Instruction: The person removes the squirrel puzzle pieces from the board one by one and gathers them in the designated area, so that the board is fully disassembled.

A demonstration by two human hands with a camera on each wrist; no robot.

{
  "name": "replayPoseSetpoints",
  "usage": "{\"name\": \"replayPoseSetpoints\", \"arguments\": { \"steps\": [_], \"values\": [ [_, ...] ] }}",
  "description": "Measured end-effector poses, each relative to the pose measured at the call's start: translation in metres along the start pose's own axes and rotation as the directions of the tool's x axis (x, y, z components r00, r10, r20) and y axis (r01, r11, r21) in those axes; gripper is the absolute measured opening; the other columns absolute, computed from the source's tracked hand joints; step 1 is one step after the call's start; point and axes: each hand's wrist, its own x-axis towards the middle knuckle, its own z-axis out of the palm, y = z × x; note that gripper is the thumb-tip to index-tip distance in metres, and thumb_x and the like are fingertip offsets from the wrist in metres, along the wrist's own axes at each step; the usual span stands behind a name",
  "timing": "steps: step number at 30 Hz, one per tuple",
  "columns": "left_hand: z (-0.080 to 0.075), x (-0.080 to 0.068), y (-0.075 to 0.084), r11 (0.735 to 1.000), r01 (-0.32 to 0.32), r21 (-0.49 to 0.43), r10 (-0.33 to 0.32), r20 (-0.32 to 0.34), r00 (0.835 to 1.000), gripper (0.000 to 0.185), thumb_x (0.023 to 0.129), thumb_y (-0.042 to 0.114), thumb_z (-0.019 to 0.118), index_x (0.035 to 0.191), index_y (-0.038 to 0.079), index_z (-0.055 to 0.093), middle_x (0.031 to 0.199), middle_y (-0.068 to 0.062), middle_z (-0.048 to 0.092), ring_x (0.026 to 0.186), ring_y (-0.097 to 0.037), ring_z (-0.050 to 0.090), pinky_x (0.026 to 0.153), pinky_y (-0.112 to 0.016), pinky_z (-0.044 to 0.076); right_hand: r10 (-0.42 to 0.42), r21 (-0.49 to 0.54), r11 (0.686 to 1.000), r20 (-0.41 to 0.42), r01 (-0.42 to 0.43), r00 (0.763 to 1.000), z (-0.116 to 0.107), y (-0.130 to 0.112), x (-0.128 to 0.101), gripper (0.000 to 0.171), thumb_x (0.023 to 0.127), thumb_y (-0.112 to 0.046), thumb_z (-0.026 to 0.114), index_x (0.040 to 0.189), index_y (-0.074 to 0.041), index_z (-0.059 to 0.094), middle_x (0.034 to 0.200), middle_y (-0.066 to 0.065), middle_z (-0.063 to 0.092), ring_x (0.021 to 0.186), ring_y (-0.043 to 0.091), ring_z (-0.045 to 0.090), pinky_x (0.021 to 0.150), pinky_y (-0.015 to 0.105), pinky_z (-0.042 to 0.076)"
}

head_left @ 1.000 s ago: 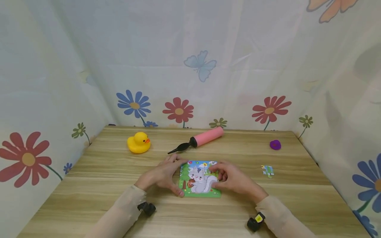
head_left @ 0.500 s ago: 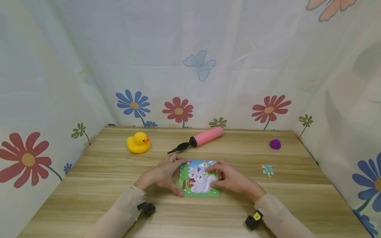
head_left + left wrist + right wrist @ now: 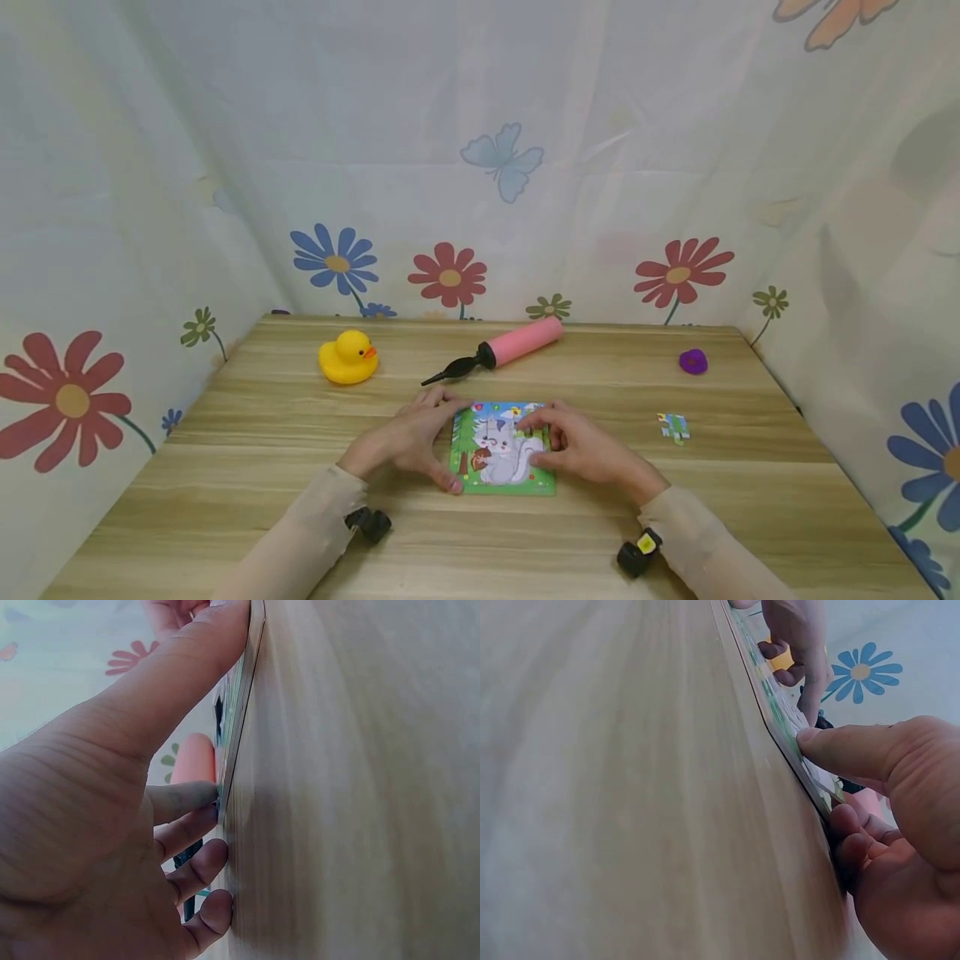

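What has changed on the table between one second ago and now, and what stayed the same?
Very little. The right hand slid slightly left over the puzzle board, its fingertips now nearer the top middle. The left hand stays pressed against the board's left edge. The yellow duck, pink pump, purple object and loose puzzle piece have not moved.

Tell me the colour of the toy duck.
Yellow duck with an orange beak; head view shows it best.
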Motion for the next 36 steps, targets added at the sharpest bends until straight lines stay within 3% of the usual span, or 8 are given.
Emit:
{"name": "replayPoseSetpoints", "arguments": {
  "steps": [10,19,29,36],
  "values": [
    [-0.0014,0.0003,0.0005,1.0,0.015,-0.002,-0.015,0.012,1.0,0.129,0.068,0.058,0.106,0.172,0.018,0.041,0.171,-0.014,0.034,0.156,-0.039,0.031,0.127,-0.066,0.034,0.015,0.011,1.0,-0.015,-0.014,1.0,-0.0004,-0.0019,0.0007,0.04,0.101,-0.023,0.086,0.139,-0.025,0.075,0.119,0.006,0.057,0.091,0.018,0.056,0.077,0.026,0.049],
    [-0.0022,0.0002,-0.0013,1.0,0.016,0.006,-0.016,0.011,1.0,0.129,0.068,0.058,0.106,0.173,0.019,0.041,0.171,-0.013,0.034,0.156,-0.038,0.032,0.128,-0.065,0.034,-0.034,-0.02,0.999,0.006,0.034,0.999,-0.0006,-0.0037,0.0016,0.045,0.102,-0.022,0.084,0.146,-0.027,0.072,0.115,0.007,0.055,0.087,0.018,0.055,0.075,0.026,0.047],
    [-0.0035,0.0007,-0.0012,1.0,0.02,-0.001,-0.019,0.017,1.0,0.13,0.068,0.058,0.106,0.173,0.018,0.04,0.173,-0.014,0.032,0.159,-0.04,0.029,0.129,-0.068,0.032,-0.01,-0.055,0.998,0.038,0.012,0.999,-0.0025,-0.0059,0.0027,0.043,0.105,-0.024,0.081,0.146,-0.027,0.072,0.115,0.005,0.054,0.09,0.017,0.053,0.077,0.027,0.046],
    [-0.0033,0.0007,-0.0017,1.0,0.022,0.011,-0.022,0.016,1.0,0.13,0.067,0.059,0.106,0.173,0.02,0.041,0.173,-0.012,0.032,0.16,-0.039,0.028,0.13,-0.066,0.031,-0.023,-0.042,0.999,0.021,0.023,1.0,-0.0039,-0.0054,0.0035,0.042,0.102,-0.022,0.085,0.143,-0.017,0.074,0.115,0.006,0.059,0.089,0.018,0.055,0.076,0.026,0.046]
  ]
}}
